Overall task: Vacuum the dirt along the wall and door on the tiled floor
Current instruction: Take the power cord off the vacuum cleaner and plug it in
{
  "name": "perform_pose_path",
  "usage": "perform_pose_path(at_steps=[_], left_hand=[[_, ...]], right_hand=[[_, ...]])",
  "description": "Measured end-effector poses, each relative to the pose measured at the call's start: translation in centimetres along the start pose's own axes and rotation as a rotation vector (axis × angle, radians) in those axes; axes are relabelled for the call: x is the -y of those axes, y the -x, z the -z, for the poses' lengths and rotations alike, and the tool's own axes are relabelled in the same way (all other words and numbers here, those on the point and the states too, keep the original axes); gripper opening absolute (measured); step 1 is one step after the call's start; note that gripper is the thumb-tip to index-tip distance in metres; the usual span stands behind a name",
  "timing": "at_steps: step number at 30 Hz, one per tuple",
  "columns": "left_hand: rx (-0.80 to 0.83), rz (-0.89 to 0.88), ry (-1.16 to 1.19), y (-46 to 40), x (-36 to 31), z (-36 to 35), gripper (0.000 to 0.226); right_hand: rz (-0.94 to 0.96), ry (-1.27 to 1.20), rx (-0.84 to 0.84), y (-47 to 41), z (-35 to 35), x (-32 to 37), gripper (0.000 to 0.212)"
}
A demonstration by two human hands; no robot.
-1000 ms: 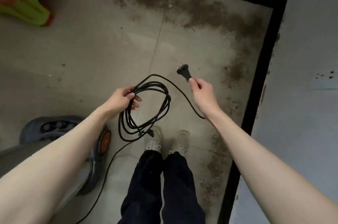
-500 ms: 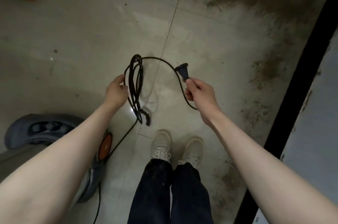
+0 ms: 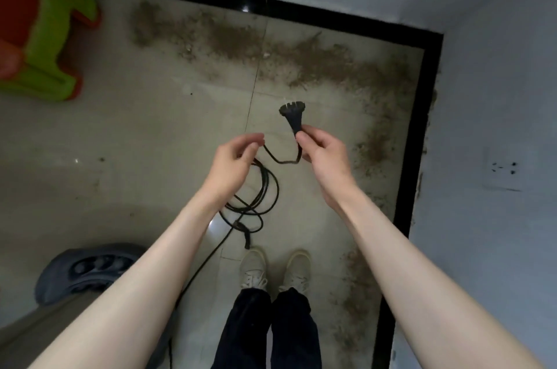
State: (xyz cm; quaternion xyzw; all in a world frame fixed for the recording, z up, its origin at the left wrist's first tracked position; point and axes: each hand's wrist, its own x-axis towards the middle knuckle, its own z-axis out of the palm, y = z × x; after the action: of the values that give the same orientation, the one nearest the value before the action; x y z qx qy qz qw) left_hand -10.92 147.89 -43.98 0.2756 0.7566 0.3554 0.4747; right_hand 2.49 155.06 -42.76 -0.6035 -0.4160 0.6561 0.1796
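Brown dirt (image 3: 301, 58) lies in a band on the tiled floor along the far wall and down the right wall. My right hand (image 3: 324, 151) pinches the black plug (image 3: 293, 115) of the vacuum's black cord, prongs pointing away. My left hand (image 3: 233, 160) holds the cord (image 3: 265, 187) just behind the plug, and several loops of it hang below that hand. The cord runs down and left past the grey vacuum body (image 3: 87, 272) at the lower left.
A black skirting (image 3: 419, 133) borders the floor at both walls. A white wall socket (image 3: 503, 169) sits low on the right wall. A green and red plastic stool (image 3: 48, 37) stands at the upper left. My feet (image 3: 274, 269) are just below the hanging loops.
My hands have come closer together and the cord coil now hangs lower from my left hand. The view has tilted up, showing the far wall, the corner and the socket.
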Motion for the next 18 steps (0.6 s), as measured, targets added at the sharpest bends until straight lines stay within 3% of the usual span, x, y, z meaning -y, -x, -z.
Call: perform_pose_path(at_steps=[6,12,18], left_hand=[[0.16,-0.178,0.015,1.9,-9.6,-2.8,0.027],[0.22,-0.265,-0.003,2.7,-15.1,-6.8,0.02],[0.322,-0.114,-0.054,0.9,-16.2,-12.6,0.011]], right_hand=[[0.099,0.043,-0.084,3.3,4.6,6.2,0.023],[0.074,-0.054,-0.145,5.7,9.1,7.0,0.01],[0.009,-0.09,-0.143,4.3,14.1,5.5,0.01]])
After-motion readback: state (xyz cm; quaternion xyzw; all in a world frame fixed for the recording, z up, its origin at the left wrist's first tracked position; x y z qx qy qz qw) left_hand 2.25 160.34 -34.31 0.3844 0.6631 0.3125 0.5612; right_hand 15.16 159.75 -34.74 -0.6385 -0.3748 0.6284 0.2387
